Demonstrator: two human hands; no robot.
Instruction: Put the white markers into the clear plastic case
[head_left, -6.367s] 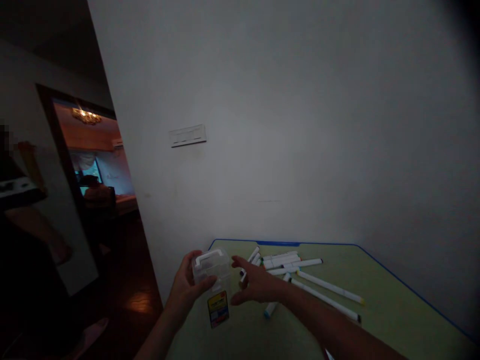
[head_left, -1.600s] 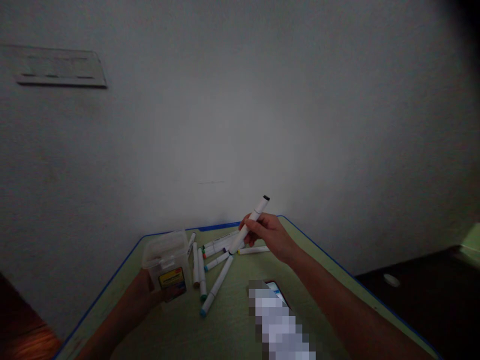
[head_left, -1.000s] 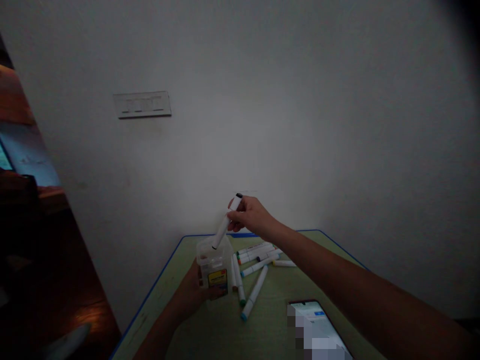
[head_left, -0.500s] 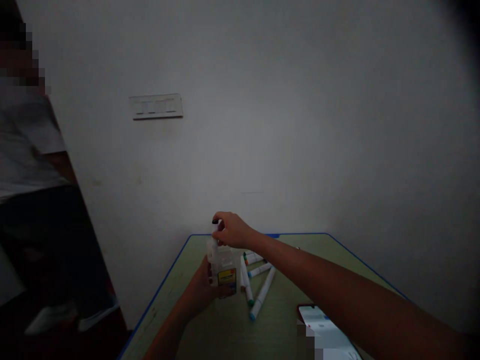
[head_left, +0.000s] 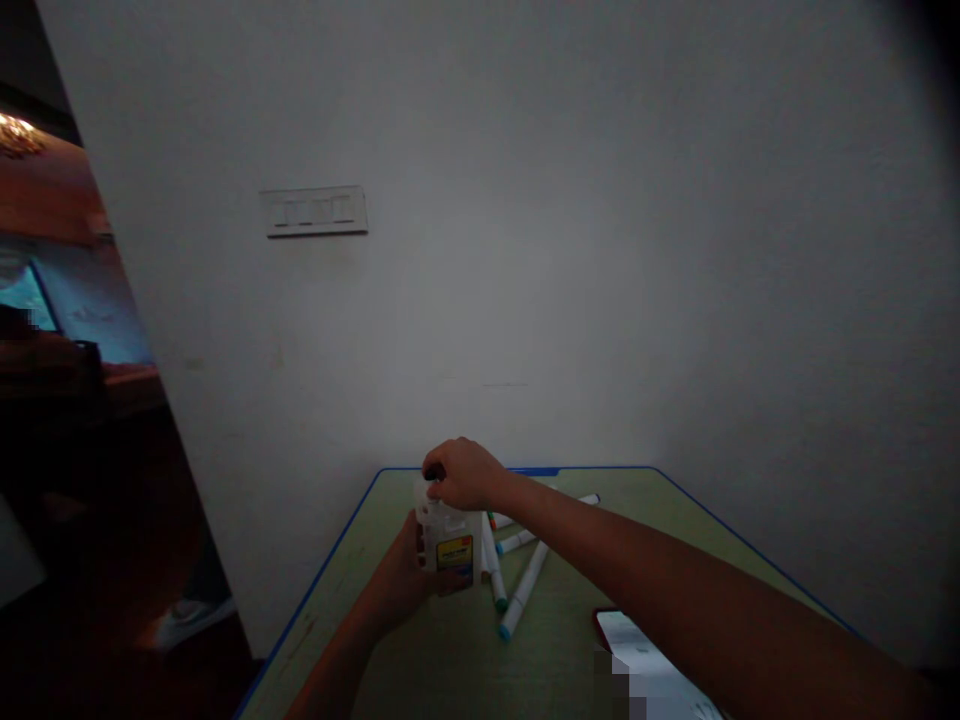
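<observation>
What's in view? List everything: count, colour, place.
Wall: one, pale grey, background
Switch plate: one, whitish, on the wall
Table: one, green, blue-edged, before the wall
Loose markers: at least five, white with coloured ends, on the table
Box: one, clear, left of the loose markers
Held marker: one, dark-capped, at the box's mouth
Phone: one, pale-screened, table's lower right
Chandelier: one, yellowish, upper left
Window: one, bluish, far left
Shoe: one, pale, lower left
Left hand: one, holding the box
Right hand: one, pinching that marker
</observation>
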